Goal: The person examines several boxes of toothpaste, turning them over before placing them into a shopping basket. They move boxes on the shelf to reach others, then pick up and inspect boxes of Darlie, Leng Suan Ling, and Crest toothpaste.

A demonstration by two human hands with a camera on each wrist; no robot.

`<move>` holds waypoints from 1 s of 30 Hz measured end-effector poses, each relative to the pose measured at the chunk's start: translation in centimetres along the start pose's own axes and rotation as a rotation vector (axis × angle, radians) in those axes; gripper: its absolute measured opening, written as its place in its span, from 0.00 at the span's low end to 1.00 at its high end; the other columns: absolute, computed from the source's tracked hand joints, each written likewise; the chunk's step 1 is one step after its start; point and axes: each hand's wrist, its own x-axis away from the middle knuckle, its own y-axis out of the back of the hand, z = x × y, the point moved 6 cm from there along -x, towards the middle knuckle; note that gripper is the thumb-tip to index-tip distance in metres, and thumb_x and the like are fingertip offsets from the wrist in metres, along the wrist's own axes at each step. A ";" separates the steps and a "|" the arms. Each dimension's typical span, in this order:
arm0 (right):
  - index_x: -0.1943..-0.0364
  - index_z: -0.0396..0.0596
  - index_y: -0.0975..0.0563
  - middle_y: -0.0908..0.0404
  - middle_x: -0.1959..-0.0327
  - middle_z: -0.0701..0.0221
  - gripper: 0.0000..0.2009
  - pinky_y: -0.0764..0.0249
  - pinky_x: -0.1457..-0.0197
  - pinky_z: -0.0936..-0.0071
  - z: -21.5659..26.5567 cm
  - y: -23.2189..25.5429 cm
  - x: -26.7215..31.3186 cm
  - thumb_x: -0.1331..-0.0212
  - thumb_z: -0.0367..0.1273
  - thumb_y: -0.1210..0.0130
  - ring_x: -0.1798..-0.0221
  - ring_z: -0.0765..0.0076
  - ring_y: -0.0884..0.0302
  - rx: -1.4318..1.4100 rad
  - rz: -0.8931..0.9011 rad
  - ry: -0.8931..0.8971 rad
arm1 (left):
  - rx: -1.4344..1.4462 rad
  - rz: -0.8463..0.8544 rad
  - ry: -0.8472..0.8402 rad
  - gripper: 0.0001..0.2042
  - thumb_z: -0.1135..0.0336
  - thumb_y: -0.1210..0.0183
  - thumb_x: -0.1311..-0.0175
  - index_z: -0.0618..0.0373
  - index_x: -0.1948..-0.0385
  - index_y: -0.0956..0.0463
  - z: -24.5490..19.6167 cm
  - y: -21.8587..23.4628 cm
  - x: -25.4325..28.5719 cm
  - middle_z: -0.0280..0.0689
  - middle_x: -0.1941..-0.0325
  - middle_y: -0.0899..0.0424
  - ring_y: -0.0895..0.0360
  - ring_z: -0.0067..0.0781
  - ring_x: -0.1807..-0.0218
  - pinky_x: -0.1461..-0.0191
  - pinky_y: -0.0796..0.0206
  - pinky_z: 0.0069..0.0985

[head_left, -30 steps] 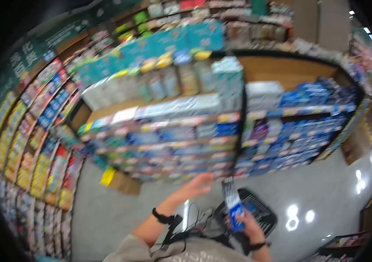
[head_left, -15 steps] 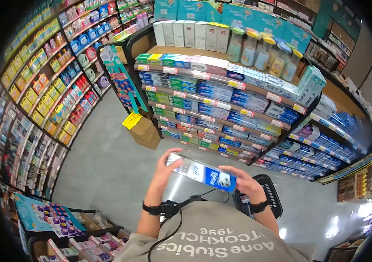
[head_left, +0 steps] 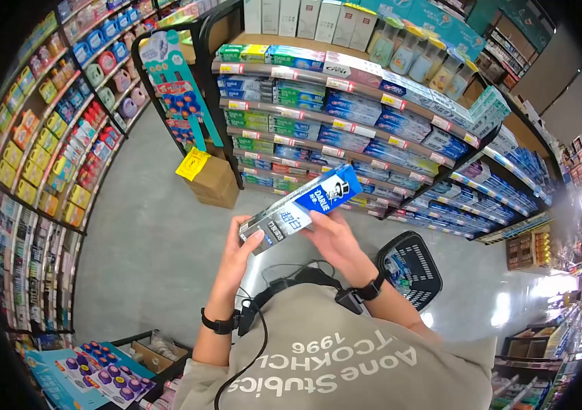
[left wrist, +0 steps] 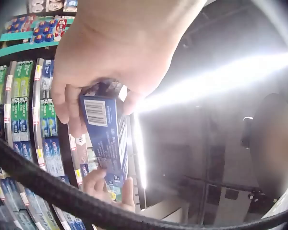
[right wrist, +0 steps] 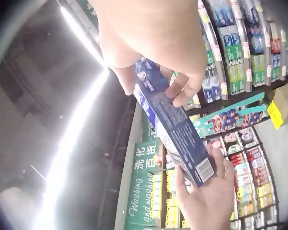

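A long blue and white DARLIE box [head_left: 302, 208] is held in front of the chest, tilted with its blue end up and to the right. My left hand [head_left: 235, 247] grips the lower, dark end, thumb on the printed face. Around the blue end, my right hand [head_left: 337, 244] has its thumb on the front and its fingers behind. In the left wrist view the box [left wrist: 104, 129] shows a barcode beside the left hand [left wrist: 115, 52]. The right wrist view has the box [right wrist: 175, 122] between the right hand [right wrist: 153, 40] above and the left hand [right wrist: 209, 199] below.
Shelves of boxed toothpaste [head_left: 352, 102] stand ahead. A black basket [head_left: 411, 271] with items in it is at the right on the grey floor [head_left: 147, 253]. A brown carton [head_left: 212, 183] sits by the shelf end, bottle shelves [head_left: 45, 137] at left, a display bin [head_left: 110, 372] at lower left.
The box went from the right hand alone to both hands, then swung so its blue end points up and right. The view has turned, and the basket appears farther right than at first.
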 end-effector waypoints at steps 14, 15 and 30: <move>0.42 0.45 0.26 0.20 0.48 0.70 0.20 0.24 0.47 0.69 -11.4 -13.4 -4.9 0.34 0.35 0.36 0.50 0.73 0.22 0.337 0.411 -0.380 | 0.057 -0.198 -0.063 0.16 0.63 0.42 0.24 0.56 0.44 0.38 -1.3 11.0 4.2 0.39 0.48 0.22 0.22 0.27 0.50 0.47 0.28 0.27; 0.41 0.45 0.27 0.20 0.47 0.70 0.20 0.24 0.46 0.68 -11.7 -13.7 -5.4 0.34 0.35 0.37 0.48 0.73 0.23 0.345 0.425 -0.402 | 0.070 -0.205 -0.063 0.16 0.64 0.43 0.24 0.57 0.43 0.37 -0.9 11.7 3.9 0.39 0.48 0.22 0.23 0.27 0.49 0.47 0.28 0.28; 0.34 0.44 0.30 0.28 0.30 0.60 0.35 0.40 0.23 0.46 -8.1 -13.2 -19.8 0.33 0.58 0.45 0.27 0.51 0.32 -0.448 0.226 -0.303 | -1.252 -0.092 -0.877 0.28 0.86 0.38 0.60 0.46 0.53 0.18 -11.1 11.6 -5.2 0.43 0.40 0.23 0.23 0.53 0.39 0.42 0.24 0.44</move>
